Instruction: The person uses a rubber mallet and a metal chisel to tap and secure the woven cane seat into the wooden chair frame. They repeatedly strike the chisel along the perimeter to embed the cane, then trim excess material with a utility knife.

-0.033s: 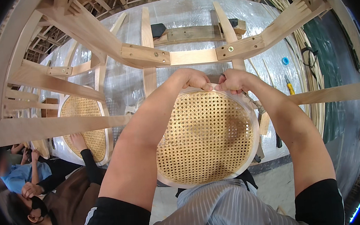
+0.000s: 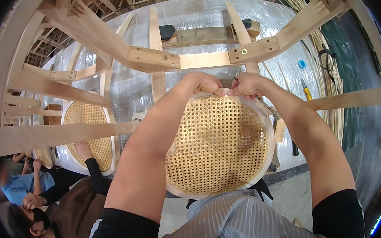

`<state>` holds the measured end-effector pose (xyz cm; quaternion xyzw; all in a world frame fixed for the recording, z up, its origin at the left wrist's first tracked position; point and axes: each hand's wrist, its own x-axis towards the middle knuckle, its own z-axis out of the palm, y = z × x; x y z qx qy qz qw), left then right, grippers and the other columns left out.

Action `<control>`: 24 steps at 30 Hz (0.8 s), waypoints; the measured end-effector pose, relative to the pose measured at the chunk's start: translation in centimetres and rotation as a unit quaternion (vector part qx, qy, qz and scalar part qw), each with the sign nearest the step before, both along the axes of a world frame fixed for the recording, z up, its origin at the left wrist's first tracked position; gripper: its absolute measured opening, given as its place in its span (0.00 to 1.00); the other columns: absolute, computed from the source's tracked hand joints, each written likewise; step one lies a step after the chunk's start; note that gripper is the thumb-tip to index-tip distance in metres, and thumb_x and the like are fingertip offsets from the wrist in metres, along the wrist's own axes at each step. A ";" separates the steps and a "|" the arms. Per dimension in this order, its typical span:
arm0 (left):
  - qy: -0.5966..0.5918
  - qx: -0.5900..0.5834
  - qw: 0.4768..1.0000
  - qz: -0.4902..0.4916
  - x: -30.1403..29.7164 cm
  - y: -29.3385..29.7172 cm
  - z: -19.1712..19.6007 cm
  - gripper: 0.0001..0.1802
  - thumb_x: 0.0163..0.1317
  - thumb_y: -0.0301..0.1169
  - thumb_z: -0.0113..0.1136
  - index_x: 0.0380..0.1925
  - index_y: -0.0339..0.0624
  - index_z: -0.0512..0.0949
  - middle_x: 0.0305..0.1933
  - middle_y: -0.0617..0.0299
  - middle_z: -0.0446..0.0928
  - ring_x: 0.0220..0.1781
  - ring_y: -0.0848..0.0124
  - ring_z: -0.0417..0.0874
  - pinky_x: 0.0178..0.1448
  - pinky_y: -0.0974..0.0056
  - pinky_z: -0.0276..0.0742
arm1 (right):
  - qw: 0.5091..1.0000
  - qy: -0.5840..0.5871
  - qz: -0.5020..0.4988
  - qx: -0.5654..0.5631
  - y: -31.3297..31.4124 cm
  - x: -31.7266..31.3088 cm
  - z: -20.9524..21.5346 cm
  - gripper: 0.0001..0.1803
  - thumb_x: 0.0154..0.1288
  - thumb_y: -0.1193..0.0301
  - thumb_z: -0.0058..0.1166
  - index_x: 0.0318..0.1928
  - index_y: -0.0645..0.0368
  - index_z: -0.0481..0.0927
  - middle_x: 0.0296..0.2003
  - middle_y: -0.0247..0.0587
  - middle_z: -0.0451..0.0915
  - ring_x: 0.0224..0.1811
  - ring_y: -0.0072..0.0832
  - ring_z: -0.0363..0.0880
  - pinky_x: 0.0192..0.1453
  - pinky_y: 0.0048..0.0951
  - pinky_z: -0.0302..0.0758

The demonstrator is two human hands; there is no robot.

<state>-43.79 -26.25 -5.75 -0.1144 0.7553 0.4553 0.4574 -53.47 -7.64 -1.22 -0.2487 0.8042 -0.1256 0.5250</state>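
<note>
A round wooden seat frame with a woven cane panel [image 2: 220, 143] lies tilted toward me over the table's near edge. My left hand [image 2: 205, 83] and my right hand [image 2: 246, 84] meet at the seat's far rim. The fingers of both hands are closed and pinch the rim where the cane meets the wood. What lies under the fingertips is hidden. My bare forearms run along both sides of the panel.
A pale wooden chair frame [image 2: 203, 59] arches over the plastic-covered table [image 2: 191, 19]. A second cane seat [image 2: 89, 132] lies at the left, with another person's hand [image 2: 82, 151] on it. At the right are a yellow-handled tool [image 2: 307, 93], a blue cap [image 2: 301, 64] and a bundle of cane strips [image 2: 327, 75].
</note>
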 end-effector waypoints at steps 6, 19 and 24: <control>-0.103 0.051 0.993 -0.017 -1.5 -0.3 0.1 0.35 0.75 0.46 0.71 0.75 0.39 0.75 0.73 0.49 0.79 0.71 0.57 0.81 0.71 0.50 0.79 | 1.000 -0.006 0.018 0.021 -1.2 -0.3 -0.6 0.24 0.66 0.56 0.80 0.45 0.63 0.84 0.20 0.34 0.74 0.19 0.28 0.70 0.23 0.37 0.67; 0.166 -0.040 0.981 -0.087 1.0 1.1 1.5 0.32 0.73 0.41 0.69 0.74 0.45 0.78 0.74 0.49 0.80 0.76 0.50 0.78 0.78 0.50 0.73 | 0.992 0.078 0.085 -0.059 -0.9 1.4 -0.1 0.20 0.68 0.60 0.74 0.43 0.65 0.85 0.35 0.45 0.87 0.32 0.31 0.84 0.36 0.39 0.80; 0.501 -0.221 0.833 0.076 9.7 4.5 0.3 0.22 0.70 0.24 0.64 0.64 0.40 0.82 0.65 0.49 0.80 0.72 0.46 0.79 0.82 0.37 0.68 | 0.962 0.161 -0.101 -0.196 2.4 2.8 -0.3 0.15 0.70 0.64 0.70 0.47 0.64 0.90 0.40 0.55 0.91 0.44 0.43 0.91 0.52 0.40 0.85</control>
